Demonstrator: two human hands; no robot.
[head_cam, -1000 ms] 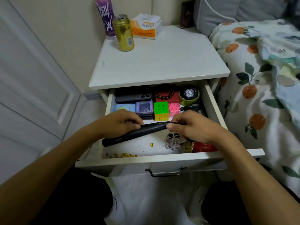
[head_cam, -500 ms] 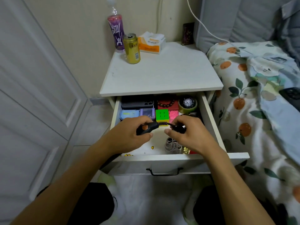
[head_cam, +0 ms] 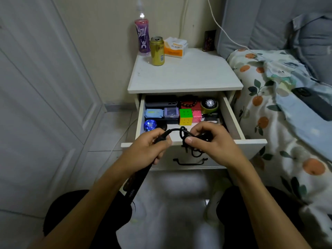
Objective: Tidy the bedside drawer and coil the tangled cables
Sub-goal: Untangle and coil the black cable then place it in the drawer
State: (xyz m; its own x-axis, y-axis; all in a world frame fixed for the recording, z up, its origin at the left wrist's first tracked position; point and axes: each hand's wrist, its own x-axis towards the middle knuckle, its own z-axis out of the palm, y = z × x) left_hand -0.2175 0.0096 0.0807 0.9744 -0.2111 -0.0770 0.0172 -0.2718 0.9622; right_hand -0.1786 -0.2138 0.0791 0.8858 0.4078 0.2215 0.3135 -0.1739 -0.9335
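Observation:
The white bedside drawer [head_cam: 231, 121] stands pulled open. In front of it my left hand [head_cam: 150, 144] grips the cable end of a long black hair straightener [head_cam: 133, 184], whose body slants down under my forearm. Its black cable [head_cam: 175, 130] arcs across to my right hand [head_cam: 210, 141], which pinches a tangled bunch of cable loops [head_cam: 188, 146] hanging over the drawer's front edge. Both hands are lifted clear of the drawer's inside.
Inside the drawer lie a colourful puzzle cube [head_cam: 186, 116], a pink cube [head_cam: 196, 116], a purple box [head_cam: 171, 113], a blue packet [head_cam: 154, 113], a blue shiny ball [head_cam: 150, 125], a bead bracelet [head_cam: 190, 103], a watch [head_cam: 209, 103]. A can [head_cam: 157, 51], bottle [head_cam: 142, 37], tissue pack [head_cam: 175, 47] stand on the nightstand. Bed at right.
The straightener came out of the drawer and now hangs down from my left hand. Both hands drew back toward me with the cable between them. The view pulled back.

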